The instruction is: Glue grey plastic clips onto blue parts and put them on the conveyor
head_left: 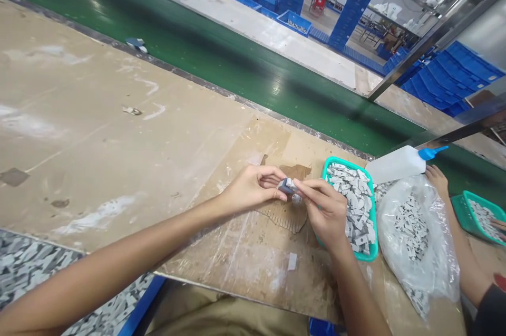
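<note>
My left hand [259,187] is closed, with thumb and fingers pinching a small grey-and-white plastic piece [285,186]. My right hand [324,207] meets it there, thumb and forefinger pressed on the white end of the same piece. How the parts fit together is too small to tell. Under both hands lies a torn scrap of cardboard [282,219] on the worktable. Just right of my right hand stands a teal basket [372,220] heaped with flat grey-and-white pieces [358,199].
Beyond the table runs a green conveyor belt [237,69]. A white bottle with a blue nozzle [399,163] and a clear bag of small parts [415,241] are at right, beside a co-worker's arm [460,251]. A blue bin [148,301] of grey pieces sits lower left.
</note>
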Action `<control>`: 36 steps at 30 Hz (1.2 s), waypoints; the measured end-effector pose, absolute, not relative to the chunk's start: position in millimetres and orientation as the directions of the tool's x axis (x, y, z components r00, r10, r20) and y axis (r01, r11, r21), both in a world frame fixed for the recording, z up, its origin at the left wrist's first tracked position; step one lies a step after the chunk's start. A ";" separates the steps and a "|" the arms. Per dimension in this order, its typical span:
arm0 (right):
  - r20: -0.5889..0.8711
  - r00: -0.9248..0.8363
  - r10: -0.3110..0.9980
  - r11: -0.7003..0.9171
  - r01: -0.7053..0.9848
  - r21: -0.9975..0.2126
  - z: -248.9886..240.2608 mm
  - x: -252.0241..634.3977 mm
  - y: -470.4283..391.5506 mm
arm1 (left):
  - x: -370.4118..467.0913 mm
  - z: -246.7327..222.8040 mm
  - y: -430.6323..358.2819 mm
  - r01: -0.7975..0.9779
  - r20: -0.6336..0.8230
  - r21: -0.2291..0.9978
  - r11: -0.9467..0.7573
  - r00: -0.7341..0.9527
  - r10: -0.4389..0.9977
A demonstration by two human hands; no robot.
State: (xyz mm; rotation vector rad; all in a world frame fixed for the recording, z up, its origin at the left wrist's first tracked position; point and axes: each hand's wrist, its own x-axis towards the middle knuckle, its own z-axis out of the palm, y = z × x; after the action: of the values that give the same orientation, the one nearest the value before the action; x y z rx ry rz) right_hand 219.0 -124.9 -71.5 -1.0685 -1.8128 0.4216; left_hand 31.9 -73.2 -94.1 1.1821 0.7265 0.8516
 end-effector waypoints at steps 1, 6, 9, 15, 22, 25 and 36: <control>0.561 -0.165 0.811 0.563 0.479 -0.673 -71.7 218.9 -124.7 | 31.8 -93.8 -74.2 -0.178 -0.039 0.973 0.145 0.493 0.869; 0.550 -0.181 0.815 0.562 0.476 -0.676 -72.7 219.9 -124.2 | 32.2 -91.1 -81.0 -0.153 -0.002 0.986 0.074 0.424 0.906; 0.528 -0.182 0.830 0.542 0.489 -0.683 -73.3 220.9 -124.3 | 34.0 -91.4 -85.1 -0.131 0.047 0.991 0.003 0.375 0.926; 0.504 -0.175 0.846 0.519 0.485 -0.704 -73.7 221.6 -123.9 | 39.2 -96.0 -90.9 -0.108 0.040 0.994 -0.009 0.283 0.958; 0.498 -0.174 0.850 0.515 0.477 -0.712 -76.1 219.5 -122.6 | 38.3 -98.4 -97.3 0.012 0.165 0.985 -0.172 0.224 0.961; 0.492 -0.182 0.851 0.513 0.481 -0.711 -77.8 218.0 -122.1 | 37.7 -97.0 -99.2 0.122 0.274 0.946 -0.301 0.196 0.942; 0.525 -0.328 0.785 0.613 0.531 -0.585 -85.5 215.8 -121.6 | 36.5 -99.2 -99.5 0.255 0.320 0.894 -0.370 0.216 0.922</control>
State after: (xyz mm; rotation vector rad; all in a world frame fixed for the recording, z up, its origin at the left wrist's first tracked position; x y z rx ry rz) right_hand 215.8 -121.6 -85.5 -1.0371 -2.0153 0.3918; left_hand 36.5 -99.5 -99.2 1.7729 1.0985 1.1786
